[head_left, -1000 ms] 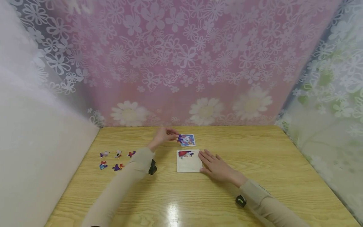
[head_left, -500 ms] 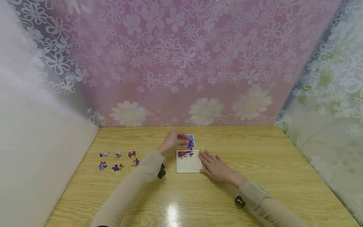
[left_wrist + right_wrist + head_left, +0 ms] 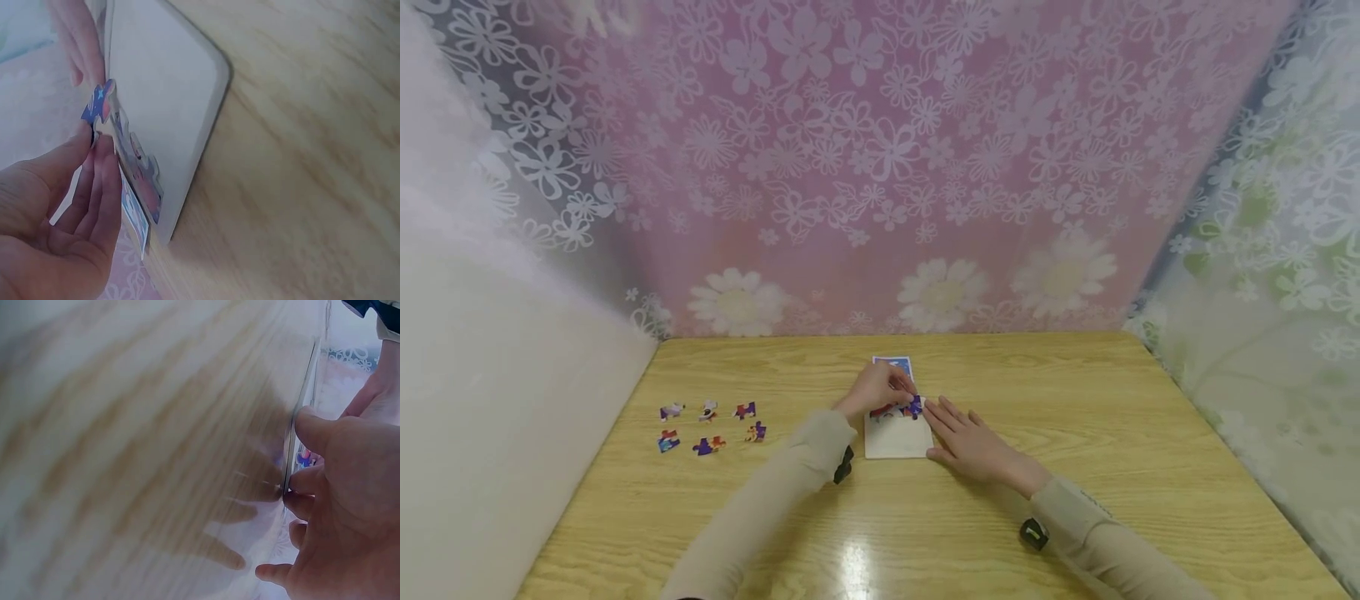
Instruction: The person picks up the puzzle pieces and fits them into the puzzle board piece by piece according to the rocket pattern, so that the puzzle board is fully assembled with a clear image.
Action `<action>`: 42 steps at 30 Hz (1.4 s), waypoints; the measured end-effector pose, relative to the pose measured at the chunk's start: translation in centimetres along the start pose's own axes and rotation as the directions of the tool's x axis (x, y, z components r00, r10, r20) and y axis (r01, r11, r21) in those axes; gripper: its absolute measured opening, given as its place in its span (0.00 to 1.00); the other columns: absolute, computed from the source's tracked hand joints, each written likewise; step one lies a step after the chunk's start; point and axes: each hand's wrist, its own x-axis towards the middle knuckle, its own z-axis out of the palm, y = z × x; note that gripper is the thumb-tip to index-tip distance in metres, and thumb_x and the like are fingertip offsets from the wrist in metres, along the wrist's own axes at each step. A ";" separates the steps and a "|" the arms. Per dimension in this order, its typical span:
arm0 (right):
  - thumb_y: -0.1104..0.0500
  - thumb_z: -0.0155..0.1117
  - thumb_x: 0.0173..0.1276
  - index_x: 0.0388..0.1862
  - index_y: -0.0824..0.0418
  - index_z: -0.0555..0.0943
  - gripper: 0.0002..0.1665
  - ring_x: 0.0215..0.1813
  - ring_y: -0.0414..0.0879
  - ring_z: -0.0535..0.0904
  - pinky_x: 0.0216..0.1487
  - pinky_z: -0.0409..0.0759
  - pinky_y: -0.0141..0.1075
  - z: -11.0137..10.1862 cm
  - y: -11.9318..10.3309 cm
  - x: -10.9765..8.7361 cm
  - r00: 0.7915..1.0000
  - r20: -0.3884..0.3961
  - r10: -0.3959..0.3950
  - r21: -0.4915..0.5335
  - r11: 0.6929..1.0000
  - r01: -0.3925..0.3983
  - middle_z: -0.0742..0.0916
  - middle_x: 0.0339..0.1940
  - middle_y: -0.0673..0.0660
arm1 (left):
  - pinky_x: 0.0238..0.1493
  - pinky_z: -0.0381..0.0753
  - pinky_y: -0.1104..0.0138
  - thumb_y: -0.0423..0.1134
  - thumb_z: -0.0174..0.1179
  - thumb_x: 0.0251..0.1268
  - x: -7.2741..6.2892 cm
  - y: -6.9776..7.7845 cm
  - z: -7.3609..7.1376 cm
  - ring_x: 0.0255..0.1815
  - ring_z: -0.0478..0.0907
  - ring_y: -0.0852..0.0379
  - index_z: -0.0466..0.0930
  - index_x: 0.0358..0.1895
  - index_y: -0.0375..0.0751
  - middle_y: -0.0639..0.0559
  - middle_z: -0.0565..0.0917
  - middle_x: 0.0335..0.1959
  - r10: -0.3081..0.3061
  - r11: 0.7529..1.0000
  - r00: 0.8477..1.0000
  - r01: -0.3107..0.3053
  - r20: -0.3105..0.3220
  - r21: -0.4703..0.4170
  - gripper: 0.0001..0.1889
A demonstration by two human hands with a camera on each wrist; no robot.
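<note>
My left hand [image 3: 878, 390] pinches a purple jigsaw piece [image 3: 99, 105] between thumb and fingers, over the far right corner of a white puzzle tray [image 3: 898, 440]. Beside that piece, joined pieces with a red and purple print [image 3: 145, 181] lie in the tray's far left corner, partly covered by the left hand in the head view. My right hand [image 3: 973, 442] lies with straight fingers along the tray's right edge, the fingertips at its rim. A small picture card [image 3: 892, 363] lies just behind the tray, partly hidden by the left hand.
On the left of the wooden table [image 3: 1037, 375] several loose jigsaw pieces [image 3: 709, 445] lie in two rows. A pink flowered curtain [image 3: 850, 208] hangs at the table's far edge, and pale walls or cloths stand at both sides.
My left hand has moved right and nearer, carrying the purple jigsaw piece from beside the picture card to the tray's far right corner. The right hand has stayed at the tray's edge.
</note>
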 end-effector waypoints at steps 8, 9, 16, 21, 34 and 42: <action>0.46 0.55 0.80 0.81 0.68 0.56 0.42 0.82 0.64 0.49 0.70 0.57 0.73 0.0 -0.3 -0.2 0.999 -0.029 -0.018 0.025 1.000 0.019 0.60 0.82 0.65 | 0.34 0.77 0.72 0.34 0.71 0.64 0.1 -0.2 0.5 0.29 0.79 0.65 0.91 0.37 0.40 0.51 0.89 0.33 0.020 0.999 1.000 -0.020 -0.012 0.047 0.02; 0.46 0.55 0.80 0.81 0.69 0.56 0.42 0.82 0.64 0.50 0.70 0.57 0.73 0.0 -0.3 -0.2 0.999 -0.032 -0.019 0.025 0.999 0.020 0.60 0.82 0.65 | 0.34 0.77 0.71 0.34 0.71 0.64 0.1 -0.2 0.6 0.29 0.78 0.65 0.91 0.37 0.40 0.51 0.89 0.33 0.025 0.998 1.000 -0.025 -0.012 0.056 0.02; 0.46 0.54 0.80 0.81 0.68 0.55 0.42 0.83 0.63 0.48 0.71 0.56 0.73 -0.2 -0.4 -0.1 1.000 -0.022 -0.008 0.035 0.999 0.009 0.60 0.82 0.64 | 0.34 0.76 0.70 0.34 0.72 0.63 0.2 -0.2 0.8 0.31 0.77 0.63 0.91 0.36 0.40 0.53 0.89 0.32 0.048 0.993 0.999 -0.046 -0.018 0.106 0.02; 0.46 0.54 0.81 0.81 0.68 0.55 0.42 0.83 0.63 0.48 0.71 0.57 0.72 -0.4 -0.4 -0.2 1.000 -0.009 -0.001 0.019 1.000 0.001 0.59 0.82 0.64 | 0.33 0.78 0.73 0.37 0.74 0.61 0.3 -0.1 1.0 0.29 0.79 0.65 0.91 0.37 0.42 0.54 0.88 0.31 0.031 0.993 1.000 -0.030 -0.005 0.115 0.05; 0.47 0.54 0.80 0.80 0.69 0.56 0.41 0.82 0.63 0.49 0.70 0.58 0.73 -0.6 -0.5 -0.1 1.000 -0.008 -0.004 0.013 1.000 0.004 0.60 0.82 0.65 | 0.30 0.79 0.75 0.35 0.75 0.58 0.3 0.1 1.0 0.29 0.82 0.64 0.91 0.37 0.42 0.54 0.89 0.32 0.042 0.993 0.999 -0.045 0.030 0.105 0.05; 0.46 0.54 0.80 0.81 0.68 0.55 0.42 0.83 0.63 0.48 0.71 0.56 0.72 -0.4 -0.2 -0.1 1.000 0.000 0.002 0.020 1.000 -0.002 0.59 0.82 0.64 | 0.34 0.80 0.74 0.36 0.73 0.61 0.1 0.1 0.9 0.34 0.82 0.63 0.92 0.40 0.43 0.54 0.90 0.35 0.086 0.982 0.995 -0.092 0.048 0.162 0.06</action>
